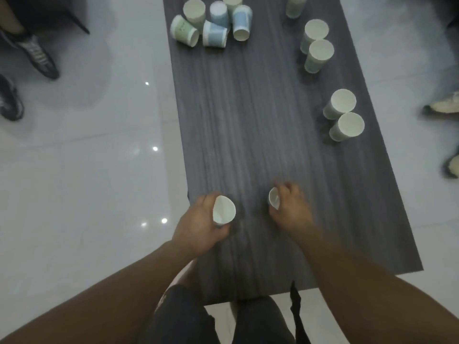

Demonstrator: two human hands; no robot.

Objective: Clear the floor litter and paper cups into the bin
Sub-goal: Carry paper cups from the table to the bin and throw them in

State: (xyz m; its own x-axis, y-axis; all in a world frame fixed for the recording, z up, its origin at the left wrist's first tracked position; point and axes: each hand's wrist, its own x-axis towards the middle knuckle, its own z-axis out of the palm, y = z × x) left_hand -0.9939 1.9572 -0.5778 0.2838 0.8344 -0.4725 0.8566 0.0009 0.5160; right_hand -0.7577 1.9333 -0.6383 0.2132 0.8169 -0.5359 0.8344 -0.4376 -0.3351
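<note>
My left hand grips a white paper cup near the table's front left edge, its mouth tilted up and to the right. My right hand holds a second white paper cup a little to the right, mouth turned left, most of it hidden by my fingers. Several more paper cups stay on the dark grey table: a tumbled green and blue cluster at the far left, a pair at the far right, another pair at mid right. No bin is in view.
Glossy white tiled floor surrounds the long table. Other people's shoes stand at the left and at the right edge. My own legs in dark shorts are at the table's near end.
</note>
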